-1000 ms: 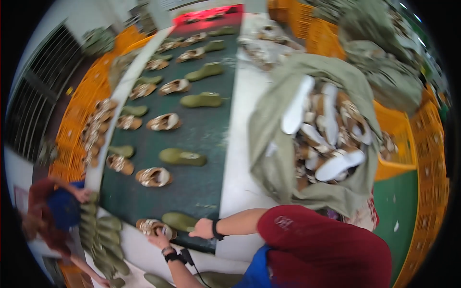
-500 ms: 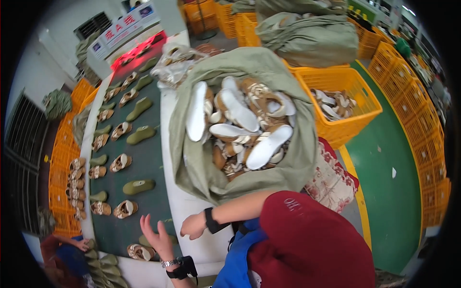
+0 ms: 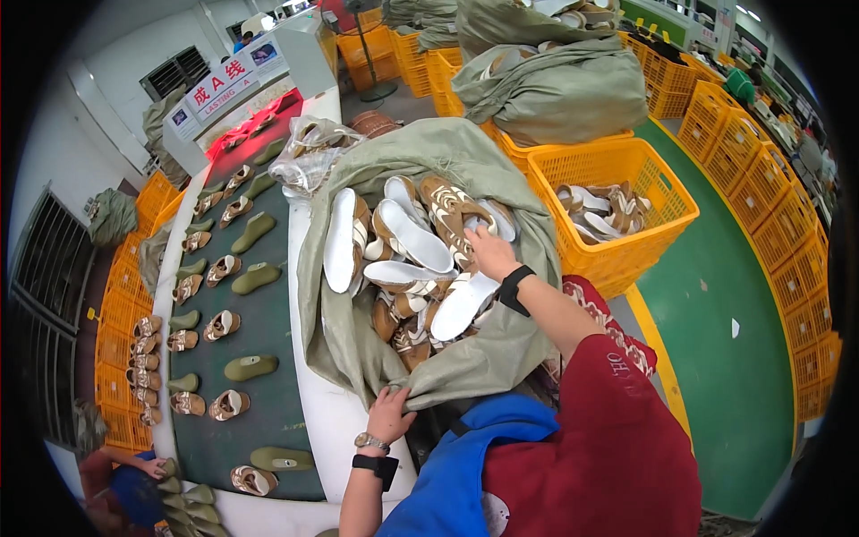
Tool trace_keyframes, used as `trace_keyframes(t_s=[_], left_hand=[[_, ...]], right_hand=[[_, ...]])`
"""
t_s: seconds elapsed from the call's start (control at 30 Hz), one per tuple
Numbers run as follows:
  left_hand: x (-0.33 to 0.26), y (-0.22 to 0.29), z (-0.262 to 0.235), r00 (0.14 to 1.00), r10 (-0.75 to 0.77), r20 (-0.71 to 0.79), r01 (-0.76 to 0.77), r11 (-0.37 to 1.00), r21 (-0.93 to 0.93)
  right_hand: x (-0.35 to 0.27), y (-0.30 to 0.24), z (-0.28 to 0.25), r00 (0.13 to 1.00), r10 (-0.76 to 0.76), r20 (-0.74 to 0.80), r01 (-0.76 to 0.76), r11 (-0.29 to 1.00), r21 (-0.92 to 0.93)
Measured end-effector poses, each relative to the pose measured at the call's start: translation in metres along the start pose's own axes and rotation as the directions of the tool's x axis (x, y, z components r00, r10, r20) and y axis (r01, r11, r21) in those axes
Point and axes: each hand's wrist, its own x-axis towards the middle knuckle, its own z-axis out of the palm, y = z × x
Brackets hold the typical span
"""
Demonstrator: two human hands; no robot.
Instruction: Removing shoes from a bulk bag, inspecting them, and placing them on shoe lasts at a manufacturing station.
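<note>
A large grey-green cloth sack stands open before me, filled with brown-and-white shoe uppers with white soles. My right hand reaches into it, its fingers closed on a strappy brown upper near the right side of the pile. At the sack's near rim, my left hand pinches the folded cloth. A white-soled upper leans at the left inside the sack. Left of the sack, a dark green conveyor belt carries green shoe lasts and brown-and-white uppers in rows.
A yellow crate holding more uppers stands right of the sack. Behind it, stuffed sacks rest on crates. Yellow crates line the green walkway. At lower left, a co-worker's hand is beside several green lasts.
My right hand has moved from beside the belt up into the sack and onto an upper. My left hand has left the belt's near end and taken hold of the sack's rim.
</note>
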Motion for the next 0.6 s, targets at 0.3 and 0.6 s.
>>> trace_keyframes(t_s=[0.3,0.6], left_hand=[[0.048,0.053,-0.087,0.894,-0.445,0.050,-0.076,-0.261,-0.962],[0.033,0.051,-0.073,0.764,-0.639,-0.091,-0.137,-0.023,-0.990]], right_hand=[[-0.064,-0.163,-0.040,0.776,-0.613,0.145,0.154,0.408,0.900],[0.032,0.059,-0.016,0.955,0.296,0.005,-0.296,0.955,0.035]])
